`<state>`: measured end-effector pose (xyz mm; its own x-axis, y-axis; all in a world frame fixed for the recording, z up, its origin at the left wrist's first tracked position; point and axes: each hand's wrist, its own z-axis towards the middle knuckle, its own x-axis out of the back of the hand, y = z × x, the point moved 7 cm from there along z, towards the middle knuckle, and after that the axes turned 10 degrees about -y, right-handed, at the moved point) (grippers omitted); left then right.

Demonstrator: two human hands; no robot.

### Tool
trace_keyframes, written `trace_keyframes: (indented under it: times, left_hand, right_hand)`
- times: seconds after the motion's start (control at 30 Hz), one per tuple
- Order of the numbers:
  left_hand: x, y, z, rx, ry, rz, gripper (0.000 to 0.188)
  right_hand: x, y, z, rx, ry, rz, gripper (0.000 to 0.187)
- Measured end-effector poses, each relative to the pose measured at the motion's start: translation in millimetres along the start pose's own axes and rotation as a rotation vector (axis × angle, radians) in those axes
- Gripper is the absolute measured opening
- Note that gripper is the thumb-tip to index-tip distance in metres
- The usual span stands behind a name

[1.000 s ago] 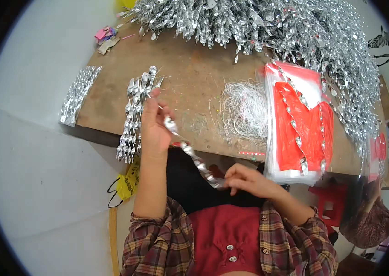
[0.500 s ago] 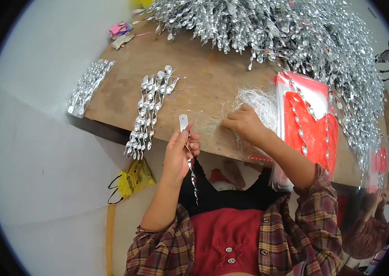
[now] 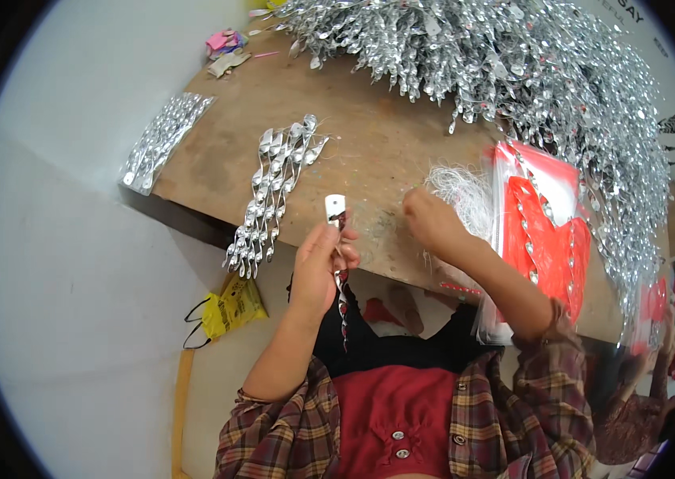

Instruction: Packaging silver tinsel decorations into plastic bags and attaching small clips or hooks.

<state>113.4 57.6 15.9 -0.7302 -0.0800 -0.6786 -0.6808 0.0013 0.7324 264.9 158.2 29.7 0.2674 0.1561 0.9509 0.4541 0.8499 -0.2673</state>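
My left hand [image 3: 317, 267] pinches a shiny silver twisted metallic strip [image 3: 336, 205] near its flat, holed top end. The strip's spiral tail hangs below the fingers, over my lap. My right hand [image 3: 437, 225] is closed, fingertips together, beside a loose bundle of fine white thread [image 3: 465, 194]. Whether a thread is between those fingers is too small to make out. To the left of the held strip lies a group of silver twisted strips [image 3: 273, 184], their lower ends hanging past the table edge.
The brown table [image 3: 218, 160] carries a big heap of silver spirals [image 3: 473, 64] across its far side. Red-and-clear plastic packaging [image 3: 545, 239] lies at right, another silver bundle [image 3: 163, 144] at the left corner. A yellow bag [image 3: 234, 309] is below; another person [image 3: 633, 415] sits right.
My right hand has drawn slightly back from the thread bundle. The strip in my left hand has turned a little, and the view has shifted, moving the table things slightly rightward.
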Motion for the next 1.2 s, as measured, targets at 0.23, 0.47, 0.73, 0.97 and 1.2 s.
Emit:
trace_keyframes:
  times: [0.23,0.47,0.73,0.97,1.2]
  left_hand:
    - [-37.3,-7.9,-11.2,0.004,-0.192,0.155,0.030]
    - [-68.9,-2.4,-12.3,-0.095,-0.263,0.281,0.037]
    - [-75.3,2.7,-17.3,-0.178,-0.299,0.477,0.034]
    - [-77.0,4.2,-18.8,-0.181,-0.296,0.496,0.035]
    - [-77.2,4.6,-21.2,-0.188,-0.271,0.480,0.035]
  right_hand:
    - [73.3,-51.6,-23.3,-0.230,0.193,1.259,0.004]
    - [87.7,-66.4,-34.6,-0.172,0.330,1.456,0.012]
    - [89.7,-64.4,-41.0,-0.142,0.402,1.455,0.014]
    - [84.9,-63.8,-41.0,-0.151,0.375,1.482,0.016]
    - [82.9,-64.8,-40.0,-0.164,0.371,1.479,0.016]
